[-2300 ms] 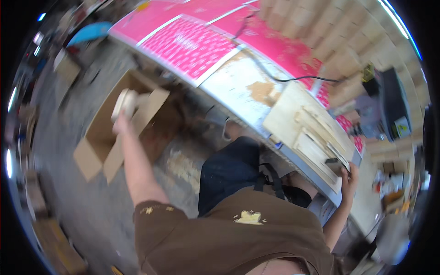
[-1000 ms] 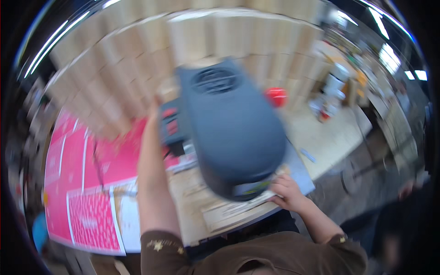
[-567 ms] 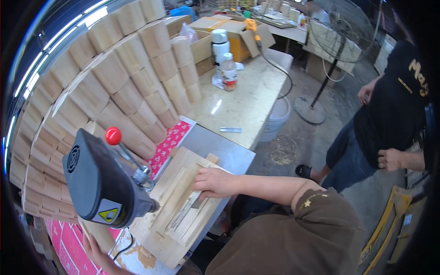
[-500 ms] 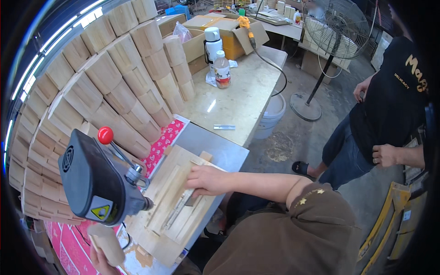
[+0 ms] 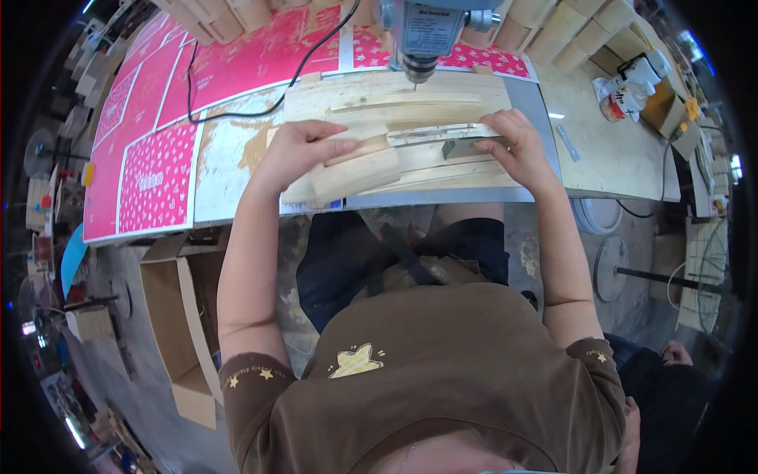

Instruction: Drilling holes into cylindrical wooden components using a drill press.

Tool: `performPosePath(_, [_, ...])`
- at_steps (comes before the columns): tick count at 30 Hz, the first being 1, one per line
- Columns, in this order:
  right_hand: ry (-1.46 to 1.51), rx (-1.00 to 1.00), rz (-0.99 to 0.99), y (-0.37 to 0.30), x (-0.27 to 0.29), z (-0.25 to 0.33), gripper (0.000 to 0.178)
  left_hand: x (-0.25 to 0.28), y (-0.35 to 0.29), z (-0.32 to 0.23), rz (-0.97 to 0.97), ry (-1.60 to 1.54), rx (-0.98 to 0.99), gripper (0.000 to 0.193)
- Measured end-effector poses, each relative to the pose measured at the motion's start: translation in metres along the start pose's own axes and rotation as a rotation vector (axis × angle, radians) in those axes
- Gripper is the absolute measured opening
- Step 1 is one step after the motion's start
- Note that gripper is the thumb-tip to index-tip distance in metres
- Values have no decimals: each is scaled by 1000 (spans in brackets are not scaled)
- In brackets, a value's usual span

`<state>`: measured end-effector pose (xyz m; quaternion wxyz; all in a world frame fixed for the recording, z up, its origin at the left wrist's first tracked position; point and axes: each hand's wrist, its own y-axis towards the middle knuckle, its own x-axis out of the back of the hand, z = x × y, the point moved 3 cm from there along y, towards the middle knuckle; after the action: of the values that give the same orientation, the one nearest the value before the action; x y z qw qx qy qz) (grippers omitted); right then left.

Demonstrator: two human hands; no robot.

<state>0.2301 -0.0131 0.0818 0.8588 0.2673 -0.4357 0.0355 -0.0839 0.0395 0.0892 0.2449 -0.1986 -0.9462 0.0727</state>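
Note:
My left hand (image 5: 304, 154) is closed around a pale wooden block (image 5: 359, 175) with a rounded side, fingers on top. The block lies over the left part of a wooden jig board (image 5: 308, 99) with raised strips. Its right end comes up to a narrow, light, scuffed strip (image 5: 434, 135) with a grey metal plate (image 5: 456, 149) below it. My right hand (image 5: 517, 150) pinches the right end of this strip and plate. Just behind them hangs the drill press chuck (image 5: 418, 69), its thin bit pointing down at the board.
Stacked wooden blocks (image 5: 545, 35) line the back. Pink patterned sheeting (image 5: 158, 178) and a black cable (image 5: 264, 113) lie to the left. Right are a small metal strip (image 5: 567, 142), a bottle (image 5: 624, 101) and a cardboard box (image 5: 671, 114). A person (image 5: 663, 395) is at lower right.
The view has swung round to face the bench. My left hand has brought the wooden block from beside the drill press onto the jig. My right hand stays at the strip.

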Motion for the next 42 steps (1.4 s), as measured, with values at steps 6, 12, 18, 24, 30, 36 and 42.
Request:
performPosePath(6, [-39,9,8,5,-5,5,29,-30,18,6,-130,-8,-9,51])
performPosePath(12, [-69,-22,12,3,-8,8,29,-44,17,0,-779,159,-311,56])
performPosePath(18, [-69,11,7,10,-11,18,29,-67,27,-2,-842,-246,-324,45])
performPosePath(24, [-93,-23,-34,7,-10,6,29,-71,34,16,-694,-769,-275,36])
performPosePath(30, [-193,-178,-71,23,-7,-13,31,-80,1,23,-649,266,-733,50])
performPosePath(36, [-162,14,-65,43,-27,-9,33,-80,15,43,-653,199,-362,67])
performPosePath(42, [124,-58,-153,42,-22,-5,34,-70,25,52,-564,373,-416,66])
